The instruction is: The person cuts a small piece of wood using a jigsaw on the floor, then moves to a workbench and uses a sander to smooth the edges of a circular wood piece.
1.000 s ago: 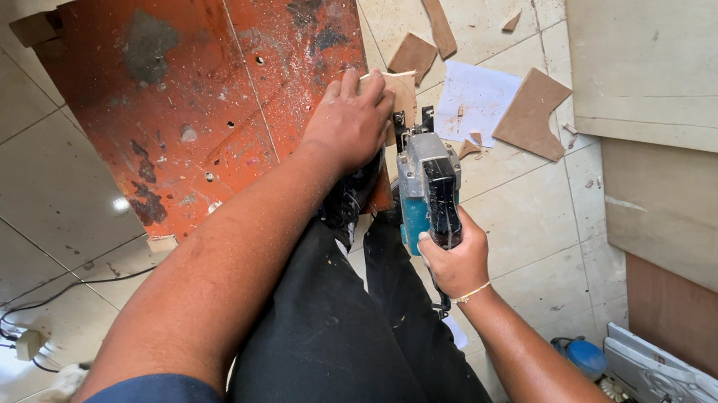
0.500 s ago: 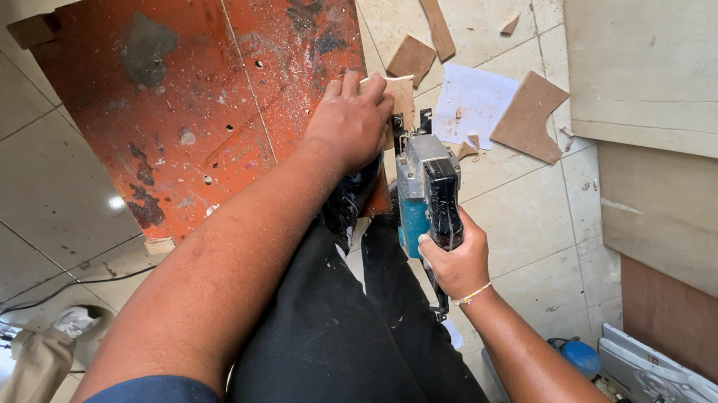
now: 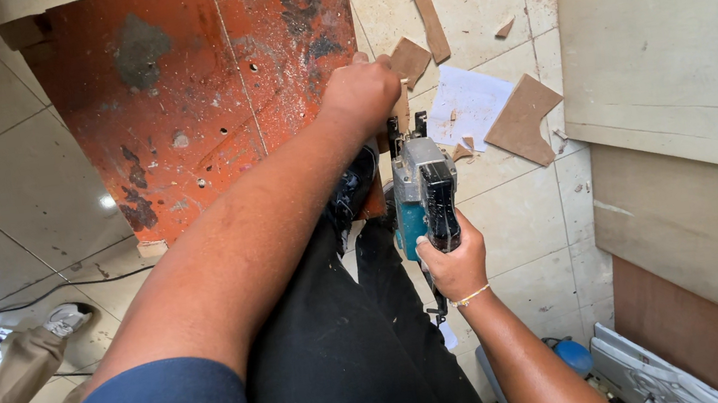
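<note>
A pale tiled floor (image 3: 510,208) carried everything. On it lay a worn orange board (image 3: 203,92), a white paper sheet (image 3: 467,102), brown wood offcuts (image 3: 527,120), black cables (image 3: 9,311), and large plywood panels (image 3: 685,53) at right.

wood offcuts (image 3: 524,120) | paper sheet (image 3: 467,102) | plywood boards (image 3: 681,63) | black cable (image 3: 36,301)

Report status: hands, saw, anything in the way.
Right hand gripping teal power saw by its handle. Left hand pressing small wood piece at orange board edge. Offcuts and paper sheet lie just ahead.
</note>
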